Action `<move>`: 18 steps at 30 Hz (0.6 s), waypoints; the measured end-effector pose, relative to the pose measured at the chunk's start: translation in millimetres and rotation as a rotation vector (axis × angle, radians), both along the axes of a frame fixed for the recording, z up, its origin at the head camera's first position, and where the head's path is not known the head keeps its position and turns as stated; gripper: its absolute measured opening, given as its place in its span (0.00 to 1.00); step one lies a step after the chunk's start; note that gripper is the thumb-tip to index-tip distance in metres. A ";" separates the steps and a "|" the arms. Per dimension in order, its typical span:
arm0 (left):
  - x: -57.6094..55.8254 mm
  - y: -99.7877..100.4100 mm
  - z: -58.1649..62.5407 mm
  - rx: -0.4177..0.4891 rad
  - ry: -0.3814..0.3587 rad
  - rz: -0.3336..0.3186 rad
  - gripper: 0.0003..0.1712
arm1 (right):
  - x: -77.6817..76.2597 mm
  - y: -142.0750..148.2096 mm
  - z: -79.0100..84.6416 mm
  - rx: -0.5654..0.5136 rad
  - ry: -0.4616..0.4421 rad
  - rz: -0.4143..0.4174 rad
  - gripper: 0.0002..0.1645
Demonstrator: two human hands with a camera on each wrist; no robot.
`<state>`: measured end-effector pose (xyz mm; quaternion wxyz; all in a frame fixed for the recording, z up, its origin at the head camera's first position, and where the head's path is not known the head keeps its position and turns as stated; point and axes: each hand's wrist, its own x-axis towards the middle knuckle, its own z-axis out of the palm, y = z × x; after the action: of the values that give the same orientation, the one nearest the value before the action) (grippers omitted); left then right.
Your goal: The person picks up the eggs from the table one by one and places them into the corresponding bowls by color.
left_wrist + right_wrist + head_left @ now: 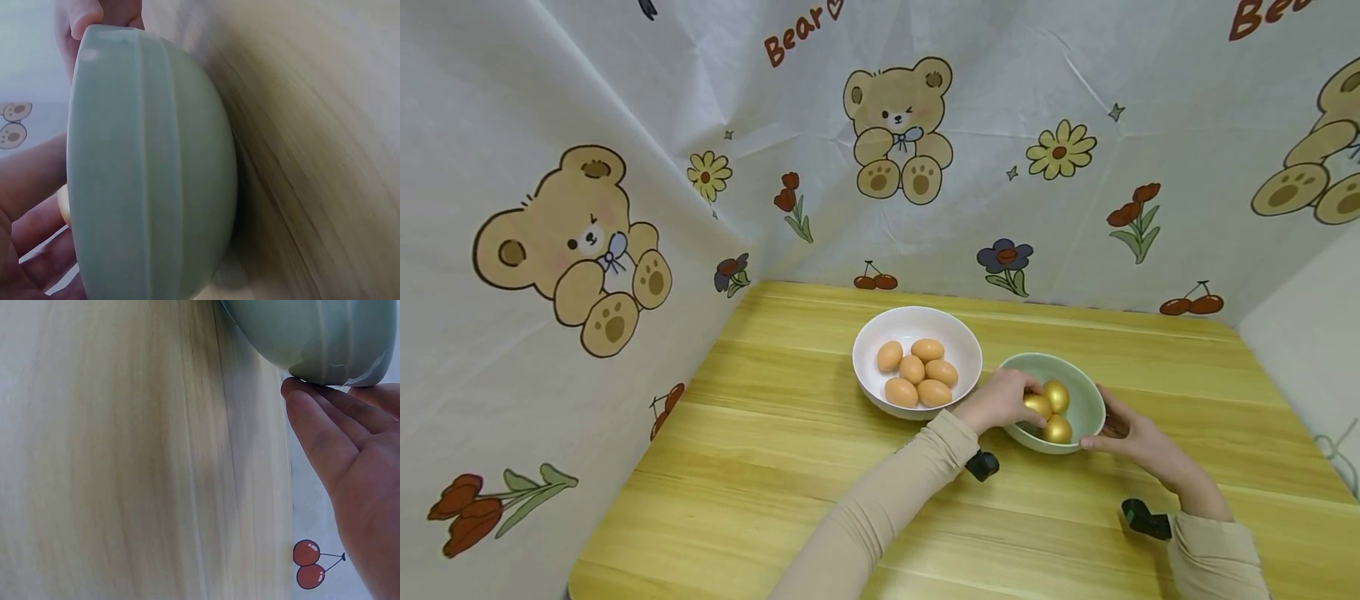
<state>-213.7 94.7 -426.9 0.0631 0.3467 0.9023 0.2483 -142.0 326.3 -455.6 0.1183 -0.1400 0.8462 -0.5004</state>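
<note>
A pale green bowl [1084, 392] stands on the wooden table, with three golden eggs [1056, 397] in view inside it. My left hand [1003, 398] reaches over the bowl's left rim and holds one golden egg [1037, 406], its fingers partly hidden. In the left wrist view the bowl's ribbed side [156, 156] covers most of that egg. My right hand [1138, 442] holds the bowl at its right side, thumb near the front rim. Seen from the right wrist, its fingers [319, 434] lie against the bowl's outer wall.
Left of the green bowl, a white bowl [868, 342] holds several brown eggs [912, 369]. Behind the wooden table [760, 467] hangs a bear-print cloth [820, 125], which also covers the left side. Black wrist devices [1146, 518] sit by both sleeves.
</note>
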 end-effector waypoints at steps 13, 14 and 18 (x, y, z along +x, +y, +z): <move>6.3 5.2 -2.5 -0.101 0.026 0.015 0.16 | -0.8 1.2 -2.7 -0.012 -0.020 -0.002 0.54; 6.2 5.2 -2.4 -0.108 0.029 0.011 0.16 | -0.8 1.2 -2.7 -0.012 -0.019 -0.003 0.54; 5.8 4.5 -1.3 -0.141 0.027 -0.024 0.15 | -0.2 1.0 -2.1 -0.007 -0.016 -0.004 0.54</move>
<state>-207.9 99.3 -428.3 0.0780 0.3554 0.9141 0.1787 -142.3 327.2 -457.7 0.1236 -0.1348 0.8436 -0.5048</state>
